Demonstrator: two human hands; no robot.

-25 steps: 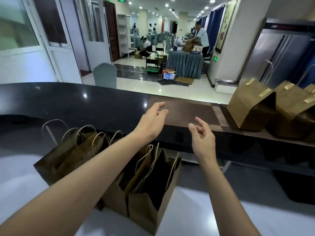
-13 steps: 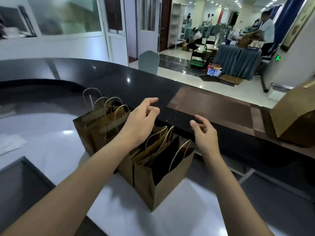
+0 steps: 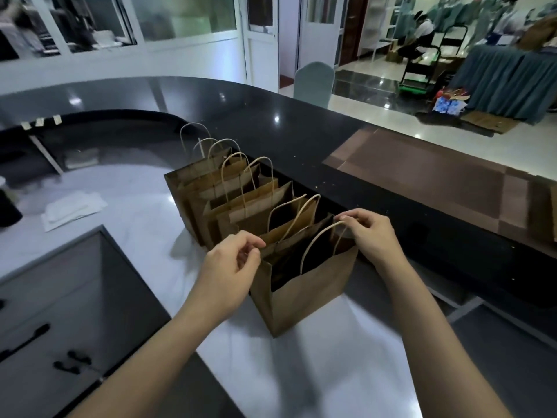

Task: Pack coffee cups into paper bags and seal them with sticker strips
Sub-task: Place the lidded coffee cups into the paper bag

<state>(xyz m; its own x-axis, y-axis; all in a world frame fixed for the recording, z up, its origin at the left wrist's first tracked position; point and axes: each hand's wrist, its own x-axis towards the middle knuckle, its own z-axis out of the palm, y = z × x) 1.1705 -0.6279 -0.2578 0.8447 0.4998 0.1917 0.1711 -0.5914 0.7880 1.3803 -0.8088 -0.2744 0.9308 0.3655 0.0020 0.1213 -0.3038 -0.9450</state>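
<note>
Both my hands are on the nearest open brown kraft paper bag [image 3: 304, 294], which stands upright on the white glossy lower counter [image 3: 301, 372], front of a row of similar brown paper bags with twisted paper handles [image 3: 223, 188] lined against the raised black polished counter ledge [image 3: 271, 116]. My left hand [image 3: 232, 267] has fingers curled, thumb and forefinger pinching the bag's left top edge; my right hand [image 3: 369, 233] pinches the far right rim, right by where the pale paper handle loop [image 3: 319, 245] tops out. Cannot tell for sure if the right fingers have the handle or just the rim. Holding opposite edges like this makes sense for spreading the mouth or pulling this bag free of the row. Interior is dark, so can't tell if a coffee cup is inside; no cup or sticker strip clearly in view near the bag. Small pale tabs [image 3: 39, 122] stuck on the far ledge, too small to identify. My guess: early in this bag's cycle, getting it open and positioned before loading and sealing.
</note>
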